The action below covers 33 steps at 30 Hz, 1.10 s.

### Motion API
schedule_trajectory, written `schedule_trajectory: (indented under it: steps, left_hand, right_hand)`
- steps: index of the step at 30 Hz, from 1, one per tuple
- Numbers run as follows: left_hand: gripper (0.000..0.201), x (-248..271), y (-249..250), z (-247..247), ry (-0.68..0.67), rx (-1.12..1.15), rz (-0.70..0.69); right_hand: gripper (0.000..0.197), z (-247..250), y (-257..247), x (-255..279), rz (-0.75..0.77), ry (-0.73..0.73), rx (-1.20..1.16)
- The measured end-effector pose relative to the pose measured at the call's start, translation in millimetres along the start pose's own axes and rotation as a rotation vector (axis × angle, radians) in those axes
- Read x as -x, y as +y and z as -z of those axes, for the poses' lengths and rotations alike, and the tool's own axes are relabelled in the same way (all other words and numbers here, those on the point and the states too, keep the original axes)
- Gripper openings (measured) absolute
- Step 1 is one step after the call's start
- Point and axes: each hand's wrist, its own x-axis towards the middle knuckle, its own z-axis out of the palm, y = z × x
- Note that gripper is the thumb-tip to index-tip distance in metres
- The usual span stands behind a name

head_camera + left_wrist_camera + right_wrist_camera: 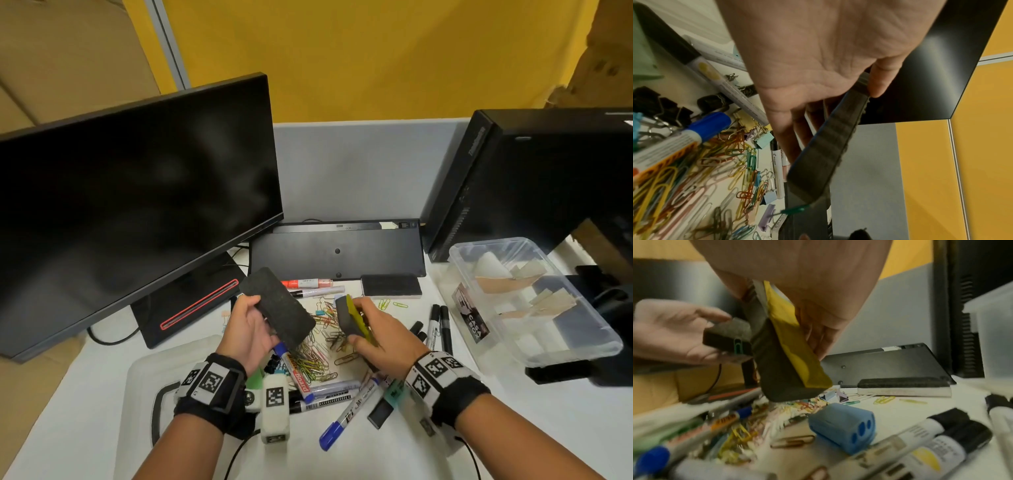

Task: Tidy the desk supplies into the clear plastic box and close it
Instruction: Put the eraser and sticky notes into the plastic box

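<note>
My left hand grips a black whiteboard eraser lifted above the desk; its dark side shows in the left wrist view, with a green paper clip stuck to its end. A second eraser with a yellow back is held in my right hand, felt side facing left. A third eraser lies on the desk by the keyboard. The clear plastic box stands open at the right, holding white rolls and tan pieces. Its lid lies under my left wrist.
Coloured paper clips, binder clips and several markers litter the white desk between my hands. A blue sharpener lies near the black markers. A monitor, an upturned keyboard and a PC tower line the back.
</note>
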Motion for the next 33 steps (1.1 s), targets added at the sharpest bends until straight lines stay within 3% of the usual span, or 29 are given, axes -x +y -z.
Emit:
schedule_trajectory:
  steps: [5,13,16,18,22,28,33]
  left_hand:
    - [0.052,-4.1,-0.8,-3.0,0.013,0.048,-0.014]
    - [0.054,-11.7,-4.1,-6.4,0.068,0.109,-0.017]
    - [0.054,-10.5,-1.9,-8.9,0.049,0.137,-0.032]
    - [0.053,-9.9,-1.3,-8.1,0.043,0.15,-0.04]
    - [0.053,-8.5,-0.7,-2.2,0.059,0.136,-0.075]
    - [0.042,1.8,1.6,11.3,0.068,0.114,-0.106]
    - [0.037,5.4,-4.1,16.1,0.085,0.046,-0.082]
  right_hand:
    - [0.046,-0.2,-12.5,-5.8,-0.078,-0.054,-0.319]
    - [0.047,-2.5,-23.3,-17.4,-0.151,-0.217,-0.373]
    - [0.033,2.0,-29.5,-19.1,-0.133,-0.207,-0.43]
    - [0.035,3.0,-28.7,-19.6,-0.118,-0.185,-0.421]
    - [0.045,1.3,-18.1,-18.8,-0.096,-0.131,-0.3]
    - [0.029,3.2,-2.2,-13.8,-0.112,-0.152,-0.097]
    - [0.048,5.2,3.4,-11.8,-0.175,-0.061,-0.35]
